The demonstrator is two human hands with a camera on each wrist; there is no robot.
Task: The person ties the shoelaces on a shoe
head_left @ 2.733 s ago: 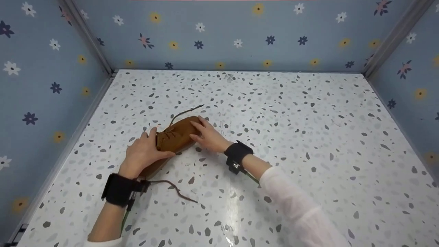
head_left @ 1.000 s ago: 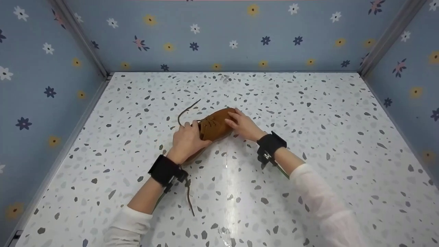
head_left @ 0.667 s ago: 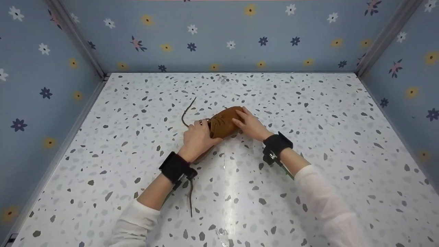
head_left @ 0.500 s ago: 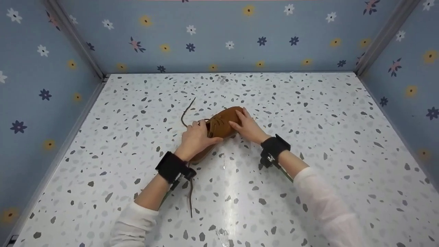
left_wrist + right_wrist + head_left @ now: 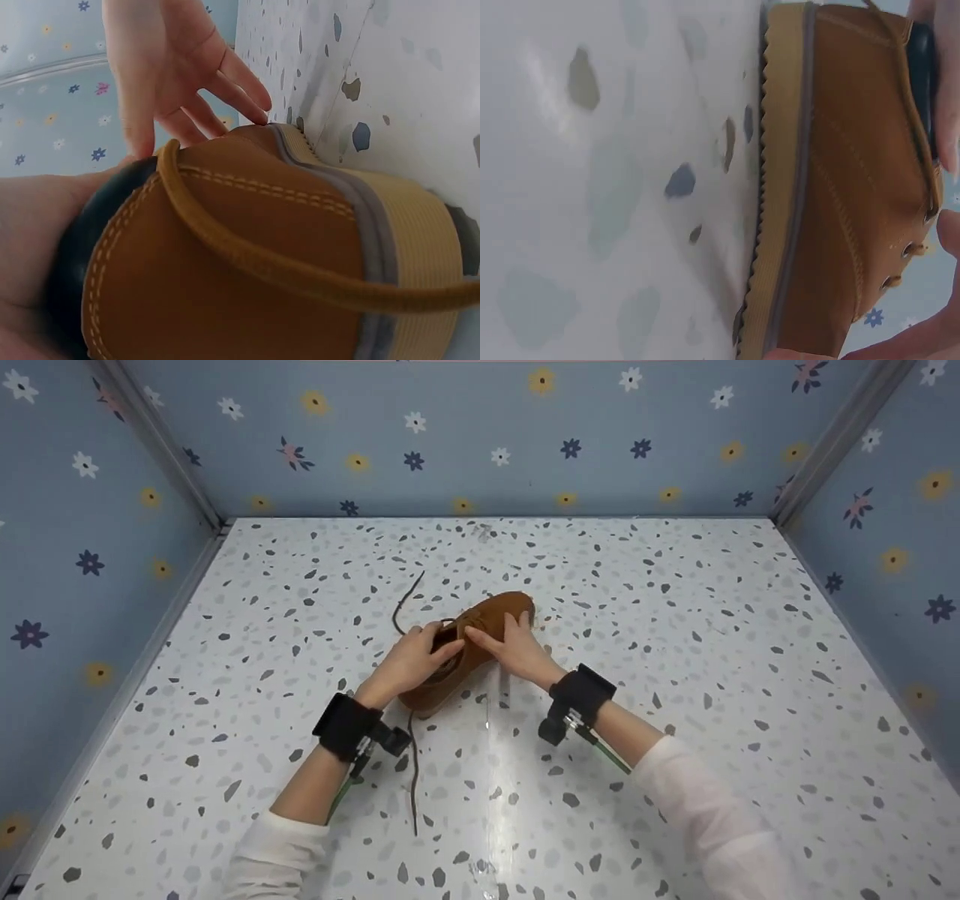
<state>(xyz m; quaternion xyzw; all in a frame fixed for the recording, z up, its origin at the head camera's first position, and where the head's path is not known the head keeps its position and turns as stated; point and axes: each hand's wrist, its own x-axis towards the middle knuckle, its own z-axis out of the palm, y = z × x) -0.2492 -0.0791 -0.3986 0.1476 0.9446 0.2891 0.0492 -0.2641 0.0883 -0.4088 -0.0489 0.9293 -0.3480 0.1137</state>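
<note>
A brown lace-up shoe (image 5: 439, 694) stands upright on the speckled tabletop, toe pointing to the far right. My left hand (image 5: 409, 660) lies over its opening, fingers at the far side of the collar and thumb stretched across. My right hand (image 5: 521, 651) reaches over the front of the shoe from the near side, its thumb beside the eyelets and its fingers toward the toe. In the left wrist view, the right hand's fingers (image 5: 202, 67) are loosely spread. One loose lace end (image 5: 414, 780) trails toward me; another lace end (image 5: 401, 607) lies beyond the shoe.
The white speckled tabletop (image 5: 660, 645) is bounded by a blue flowered back panel (image 5: 495, 412) and similar side panels. Black straps with small cameras and green cables are worn on both wrists.
The shoe has slid right and away from me with both hands on it, then stopped. Since then, my left thumb has shifted over the opening and my right hand has moved from the toe toward the laces.
</note>
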